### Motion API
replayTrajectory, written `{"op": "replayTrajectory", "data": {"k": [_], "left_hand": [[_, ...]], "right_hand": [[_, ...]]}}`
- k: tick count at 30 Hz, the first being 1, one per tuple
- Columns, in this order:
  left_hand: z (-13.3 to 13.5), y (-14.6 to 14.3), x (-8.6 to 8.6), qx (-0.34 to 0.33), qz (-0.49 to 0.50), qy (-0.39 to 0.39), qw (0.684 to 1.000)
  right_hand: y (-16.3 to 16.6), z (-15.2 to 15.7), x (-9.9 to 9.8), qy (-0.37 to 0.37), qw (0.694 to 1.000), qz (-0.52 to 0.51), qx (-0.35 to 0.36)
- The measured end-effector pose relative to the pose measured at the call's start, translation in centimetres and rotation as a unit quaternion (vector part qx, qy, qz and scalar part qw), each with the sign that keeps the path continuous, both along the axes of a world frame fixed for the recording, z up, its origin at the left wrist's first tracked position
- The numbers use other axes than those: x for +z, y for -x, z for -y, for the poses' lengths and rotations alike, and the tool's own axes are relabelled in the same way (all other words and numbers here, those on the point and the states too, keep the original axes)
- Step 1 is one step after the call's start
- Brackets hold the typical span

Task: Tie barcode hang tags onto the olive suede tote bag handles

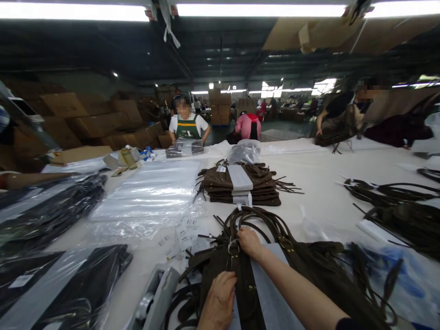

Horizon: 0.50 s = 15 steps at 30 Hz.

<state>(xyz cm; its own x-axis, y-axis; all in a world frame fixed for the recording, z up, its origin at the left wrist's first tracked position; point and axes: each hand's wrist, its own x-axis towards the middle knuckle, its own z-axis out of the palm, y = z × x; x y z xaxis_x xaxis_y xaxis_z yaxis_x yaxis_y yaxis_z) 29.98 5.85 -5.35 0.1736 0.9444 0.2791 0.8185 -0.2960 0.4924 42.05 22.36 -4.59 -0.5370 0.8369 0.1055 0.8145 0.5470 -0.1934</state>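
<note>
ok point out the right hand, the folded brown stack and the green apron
Right hand point(250, 241): head view, back of the hand
Folded brown stack point(220, 182): head view, left part of its front
Green apron point(187, 130): head view, below its orange stripe

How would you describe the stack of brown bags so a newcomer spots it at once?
On the white table, find the bag under the left hand. Just beyond it, right of the flat clear plastic, sits the stack. Unlike the plastic-wrapped bags at left, it is unwrapped, with a pale strip across its top and thin straps splaying from both ends.
</note>
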Motion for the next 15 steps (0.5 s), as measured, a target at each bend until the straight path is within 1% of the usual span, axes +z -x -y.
{"op": "replayTrajectory", "data": {"k": [3, 5, 7, 9, 11, 13, 15], "left_hand": [[-0.1, -0.1, 0.2, 0.004, 0.011, 0.015, 1.0], [-0.1, -0.1, 0.0, 0.005, 0.019, 0.02, 1.0], [-0.1, -0.1, -0.2, 0.007, 0.026, 0.024, 0.999], [-0.1, -0.2, -0.2, 0.007, 0.034, 0.029, 0.999], [-0.1, -0.4, 0.0, 0.009, 0.045, 0.036, 0.998], [-0.1, -0.5, 0.5, 0.012, 0.062, 0.043, 0.997], [0.0, -0.4, 1.0, 0.008, 0.084, 0.049, 0.995]], "right_hand": [[-0.1, -0.7, 0.8, -0.038, 0.999, 0.001, 0.025], [-0.2, -0.8, 2.2, -0.061, 0.996, 0.001, 0.065], [-0.4, -0.2, 3.9, -0.081, 0.99, 0.001, 0.113], [-0.7, 1.5, 5.2, -0.108, 0.982, 0.002, 0.156], [-1.2, 4.0, 5.8, -0.125, 0.977, 0.003, 0.176], [-1.6, 7.0, 5.5, -0.108, 0.981, 0.005, 0.161], [-1.7, 9.4, 4.7, -0.068, 0.989, 0.011, 0.132]]}}
